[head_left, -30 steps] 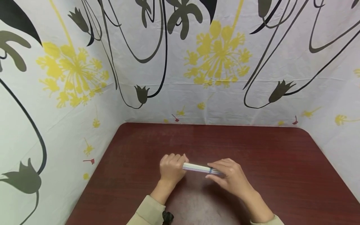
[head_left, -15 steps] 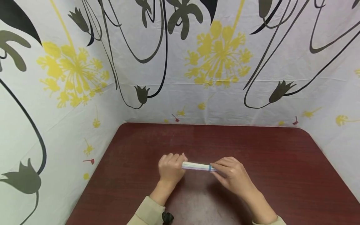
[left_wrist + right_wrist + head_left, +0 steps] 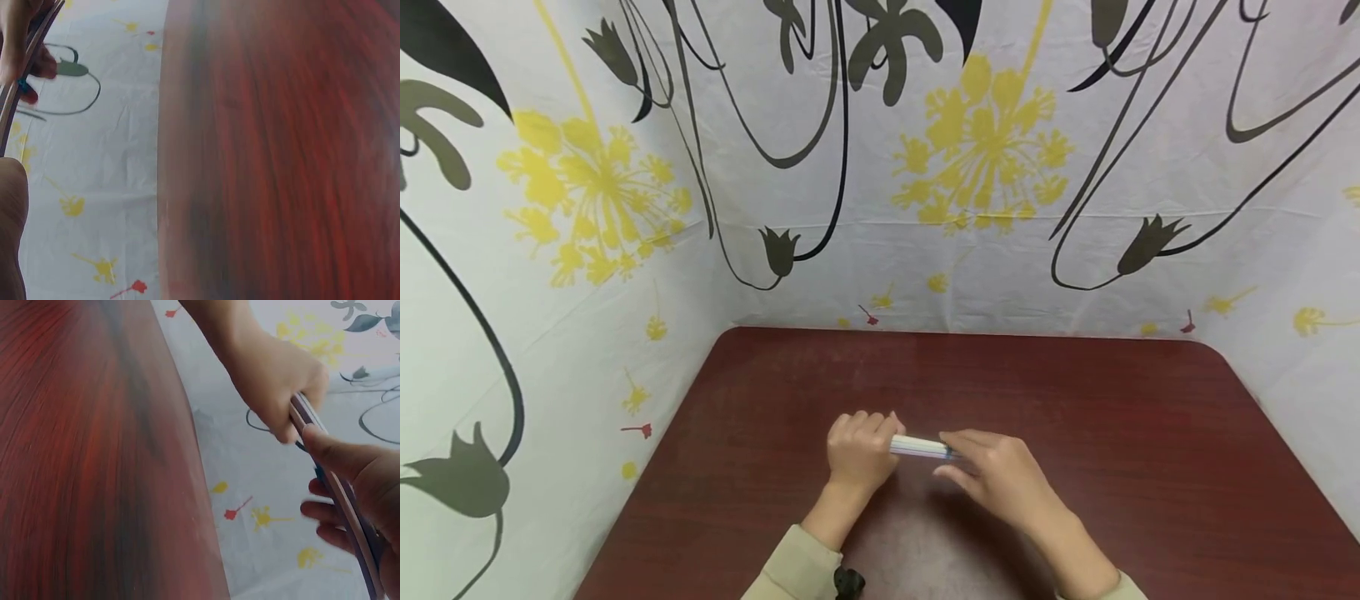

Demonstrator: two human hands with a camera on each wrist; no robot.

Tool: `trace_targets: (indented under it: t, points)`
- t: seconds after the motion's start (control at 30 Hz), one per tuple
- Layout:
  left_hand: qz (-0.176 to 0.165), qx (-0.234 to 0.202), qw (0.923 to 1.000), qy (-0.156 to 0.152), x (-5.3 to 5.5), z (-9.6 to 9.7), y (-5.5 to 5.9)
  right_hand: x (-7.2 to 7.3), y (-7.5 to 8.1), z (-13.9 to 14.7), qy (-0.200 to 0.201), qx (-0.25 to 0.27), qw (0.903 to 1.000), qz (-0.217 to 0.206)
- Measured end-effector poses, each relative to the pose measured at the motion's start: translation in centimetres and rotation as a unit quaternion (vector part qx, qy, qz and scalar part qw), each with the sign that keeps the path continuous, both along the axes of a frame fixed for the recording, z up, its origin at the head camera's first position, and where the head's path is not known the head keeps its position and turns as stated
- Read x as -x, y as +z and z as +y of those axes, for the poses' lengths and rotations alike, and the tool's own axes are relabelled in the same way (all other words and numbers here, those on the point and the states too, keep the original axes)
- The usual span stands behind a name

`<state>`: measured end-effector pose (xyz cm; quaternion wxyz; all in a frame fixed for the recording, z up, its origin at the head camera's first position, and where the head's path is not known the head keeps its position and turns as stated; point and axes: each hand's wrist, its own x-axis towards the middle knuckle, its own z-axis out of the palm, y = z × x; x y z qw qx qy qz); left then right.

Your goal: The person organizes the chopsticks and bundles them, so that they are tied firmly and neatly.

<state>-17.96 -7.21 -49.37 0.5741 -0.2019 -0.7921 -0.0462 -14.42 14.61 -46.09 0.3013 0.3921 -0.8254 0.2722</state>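
A slim bundle of straight sticks (image 3: 917, 447), pale and purple, spans the gap between both hands above the table. Around it runs a thin blue band (image 3: 23, 84), close to the right hand's fingers. My left hand (image 3: 861, 448) grips one end of the bundle in a fist, which hides that end. My right hand (image 3: 1003, 475) is around the other part, thumb on one side and fingers on the other. From the right wrist view, its thumb (image 3: 337, 453) lies against the sticks while the fingers (image 3: 325, 512) are curled loosely behind; the far end is partly hidden by the palm.
The hands are over a dark red wood-grain table (image 3: 760, 375) with rounded far corners. A white cloth (image 3: 880, 192) printed with yellow and grey flowers hangs behind and beside it. A small black object (image 3: 849, 582) sits at the left sleeve's cuff.
Along the bundle, my right hand moves slightly right and closes around the sticks, then shifts back left toward my left hand, with thumb and fingers spread wider. The left hand barely moves.
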Motion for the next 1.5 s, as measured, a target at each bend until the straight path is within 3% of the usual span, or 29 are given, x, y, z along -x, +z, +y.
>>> trace_targets:
  t: [0.17, 0.27, 0.6, 0.87, 0.97, 1.23, 1.4, 1.5]
  points:
    - [-0.009, -0.006, 0.9999, -0.005, 0.1, -0.5, -0.1, 0.2, 0.1, 0.7, 0.082, 0.06, 0.9937, -0.047]
    - [-0.013, -0.007, 0.9999, -0.006, 0.0, -0.6, -0.2, 0.2, 0.1, 0.7, 0.098, 0.068, 0.9915, -0.051]
    - [-0.011, 0.006, 0.9999, -0.005, -0.2, 0.0, -0.2, -0.3, -0.3, -0.8, 0.008, 0.035, 0.9993, 0.013]
    - [-0.017, 0.003, 0.9999, -0.003, -0.3, -0.5, -0.4, -0.2, -0.6, -0.1, 0.052, 0.079, 0.9946, -0.041]
    - [-0.021, 0.0, 0.9998, -0.004, -0.4, -0.4, -0.7, -0.2, -0.7, -0.1, 0.045, 0.068, 0.9959, -0.039]
    - [-0.018, -0.01, 0.9997, 0.008, -0.4, 0.0, -0.7, 0.0, -1.0, -1.1, 0.005, 0.056, 0.9982, 0.021]
    - [-0.009, -0.008, 0.9999, 0.004, -0.5, 0.1, -0.5, 0.0, -1.3, -1.7, -0.006, 0.012, 0.9983, 0.057]
    - [-0.006, 0.0, 1.0, 0.0, -0.5, 0.1, -0.5, 0.0, -1.5, -2.1, -0.01, -0.001, 0.9983, 0.057]
